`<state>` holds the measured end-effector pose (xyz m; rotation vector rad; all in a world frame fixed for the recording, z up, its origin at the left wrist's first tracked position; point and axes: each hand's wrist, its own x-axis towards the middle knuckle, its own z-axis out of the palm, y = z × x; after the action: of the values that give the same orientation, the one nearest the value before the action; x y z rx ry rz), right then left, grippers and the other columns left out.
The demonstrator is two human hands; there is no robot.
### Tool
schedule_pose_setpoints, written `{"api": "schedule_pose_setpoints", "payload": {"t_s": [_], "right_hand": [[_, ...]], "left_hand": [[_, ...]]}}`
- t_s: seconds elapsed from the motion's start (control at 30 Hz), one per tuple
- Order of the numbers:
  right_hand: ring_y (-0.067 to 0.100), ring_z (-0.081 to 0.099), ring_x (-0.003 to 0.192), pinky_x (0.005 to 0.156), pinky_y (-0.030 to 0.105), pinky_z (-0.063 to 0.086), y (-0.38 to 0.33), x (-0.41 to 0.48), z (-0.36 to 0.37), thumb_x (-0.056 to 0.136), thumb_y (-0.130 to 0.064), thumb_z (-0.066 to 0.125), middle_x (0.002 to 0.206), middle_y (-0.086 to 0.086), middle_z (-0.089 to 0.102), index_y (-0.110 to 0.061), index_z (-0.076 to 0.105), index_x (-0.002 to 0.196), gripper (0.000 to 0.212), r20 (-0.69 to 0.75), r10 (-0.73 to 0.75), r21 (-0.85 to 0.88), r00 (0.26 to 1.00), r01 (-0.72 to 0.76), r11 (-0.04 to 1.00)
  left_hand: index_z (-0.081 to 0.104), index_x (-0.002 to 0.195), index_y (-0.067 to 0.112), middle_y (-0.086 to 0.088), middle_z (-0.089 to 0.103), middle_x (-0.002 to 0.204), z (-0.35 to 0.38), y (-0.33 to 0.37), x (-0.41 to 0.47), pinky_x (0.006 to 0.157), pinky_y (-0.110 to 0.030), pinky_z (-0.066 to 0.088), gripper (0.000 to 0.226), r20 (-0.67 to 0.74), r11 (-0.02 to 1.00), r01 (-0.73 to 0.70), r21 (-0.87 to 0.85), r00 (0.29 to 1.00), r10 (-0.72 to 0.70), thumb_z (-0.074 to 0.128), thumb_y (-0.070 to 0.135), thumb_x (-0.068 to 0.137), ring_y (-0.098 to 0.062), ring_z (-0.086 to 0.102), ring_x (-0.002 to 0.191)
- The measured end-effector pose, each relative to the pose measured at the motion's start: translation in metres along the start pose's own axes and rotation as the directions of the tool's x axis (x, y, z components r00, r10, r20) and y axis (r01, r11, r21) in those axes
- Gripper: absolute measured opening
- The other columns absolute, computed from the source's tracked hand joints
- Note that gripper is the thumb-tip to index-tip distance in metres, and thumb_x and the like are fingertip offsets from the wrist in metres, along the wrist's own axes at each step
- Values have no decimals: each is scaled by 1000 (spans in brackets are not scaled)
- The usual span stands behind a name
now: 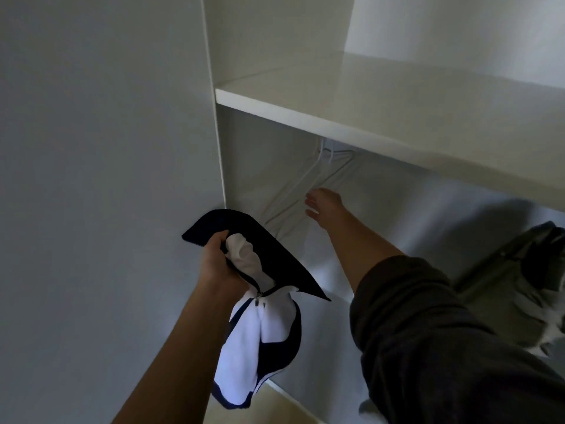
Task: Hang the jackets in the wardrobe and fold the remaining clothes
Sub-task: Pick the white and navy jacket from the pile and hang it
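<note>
White wardrobe (275,35), one shelf (397,96). White hangers (308,175) hung beneath; count unclear. One left hand (217,264) clenched one white-and-navy jacket (263,347) by the collar, before the wardrobe's left edge. One right hand (324,203) was spread, released, near the hangers. One grey garment (519,270) hung right.

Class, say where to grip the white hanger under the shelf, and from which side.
Grip the white hanger at its neck below the hook, right hand coming from the front and underneath: the shelf closes off the top, and the sloping arms meet there, likely steadying it.
</note>
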<state>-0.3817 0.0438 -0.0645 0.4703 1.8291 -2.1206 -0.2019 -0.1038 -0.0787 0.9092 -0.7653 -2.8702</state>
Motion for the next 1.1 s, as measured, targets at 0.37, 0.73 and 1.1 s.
{"api": "schedule_pose_setpoints", "payload": {"t_s": [0.37,0.73,1.1], "right_hand": [[15,38,52,49,27,34,-21,50,14,96,-9,37,67,3,39,-16,37,67,29,-132,-166,-96,977,154,983],[9,30,28,36,11,23,-28,19,-30,94,-15,51,58,3,36,-14,53,78,16,-217,-205,46,954,220,974],[5,30,35,35,16,23,81,-119,-76,91,-15,56,44,-10,38,-17,55,72,19,-214,-319,53,924,336,940]], "left_hand": [[65,76,7,-8,64,67,-3,-3,10,74,-35,50,28,-25,999,-30,-32,999,29,52,28,90,-21,61,65],[70,62,8,-6,64,64,13,-15,15,79,-36,50,39,61,998,37,52,997,-40,53,30,89,-20,62,59],[70,72,8,-7,68,65,1,-20,-15,49,-27,54,37,114,966,136,222,980,-164,50,30,94,-18,67,51]]}}
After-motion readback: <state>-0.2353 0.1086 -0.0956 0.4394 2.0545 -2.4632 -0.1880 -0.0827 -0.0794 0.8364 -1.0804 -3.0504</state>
